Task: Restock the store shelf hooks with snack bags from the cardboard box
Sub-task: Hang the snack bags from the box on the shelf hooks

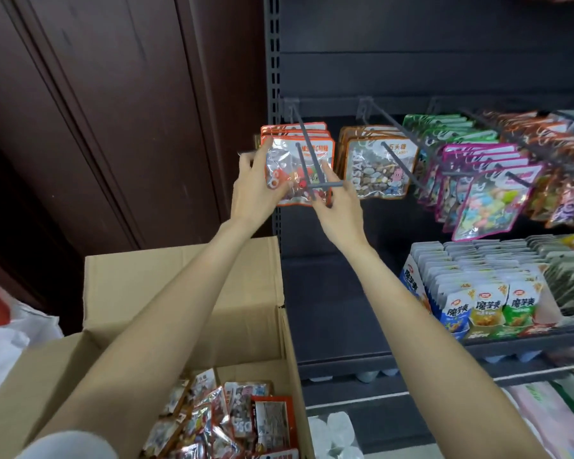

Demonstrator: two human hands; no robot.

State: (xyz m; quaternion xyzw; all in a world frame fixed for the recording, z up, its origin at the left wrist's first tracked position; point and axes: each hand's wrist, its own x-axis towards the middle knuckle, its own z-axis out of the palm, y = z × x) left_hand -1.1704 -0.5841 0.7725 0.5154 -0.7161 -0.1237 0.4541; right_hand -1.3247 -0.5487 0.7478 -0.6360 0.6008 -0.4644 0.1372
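I see the orange-edged snack bag (287,170) at the front of the leftmost shelf hook (307,160), with more bags of the same kind hanging behind it. My left hand (254,190) grips the bag on its left edge, thumb across the clear front and fingers curled behind. My right hand (337,200) is at the hook's front end, its fingers partly curled around the small crossbar (325,185) there; the bag's lower right corner is hidden behind this hand.

Just beside, on the next hook, hang the brown-edged candy bags (378,167), and further right the green bags (444,127) and the pink-edged bags (484,193). The gray hook rods stick out toward me in front of the bags and cross my view of them.

Below on the shelf (345,359) stand rows of small white packets (487,286) in display boxes. Under my arms, the open cardboard box (186,293) holds many loose snack bags (232,419). A dark wooden door (113,111) stands to the left of the rack, and white plastic (10,339) lies at the left edge.
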